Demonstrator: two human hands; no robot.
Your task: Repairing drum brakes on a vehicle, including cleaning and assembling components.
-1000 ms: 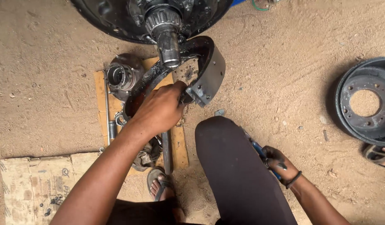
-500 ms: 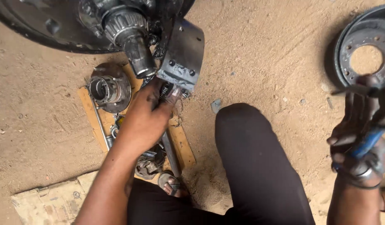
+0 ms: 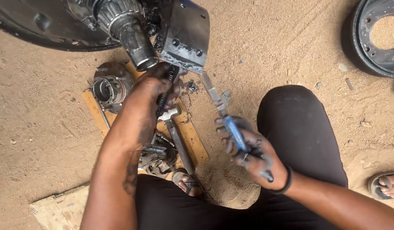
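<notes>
Ground: dry tan sand, gritty and scuffed, with small stones scattered over it.
Brake shoe point(image 3: 186, 36): curved dark metal plate, greasy, with rivet holes; it hangs at the far middle just right of the axle spindle point(image 3: 135, 38), a ribbed grey steel shaft with a threaded end.
Spring point(image 3: 165, 91): thin black coil running from the near edge of the brake shoe down through the left hand.
Left hand point(image 3: 156, 91): greasy, fingers curled tight around the spring, just below the spindle.
Right hand point(image 3: 248, 149): oily, closed around the blue-handled pliers point(image 3: 224, 115), a black band on the wrist.
Pliers: long grey metal nose aimed far and left, its tip just beside the near edge of the brake shoe; blue grips lie in the palm.
Wheel hub point(image 3: 109, 85): round rusty-grey casting with an open bore, lying on a flat orange wooden board point(image 3: 192, 140) left of the left hand.
Bar point(image 3: 180, 142): flat steel tool lying on the board, under the left forearm.
Brake drum point(image 3: 376, 36): dark round steel drum with bolt holes, far right, well apart from the hands.
Knee point(image 3: 299, 123): black cloth, near right of the pliers.
Sandalled foot point(image 3: 386, 185): at the right edge.
</notes>
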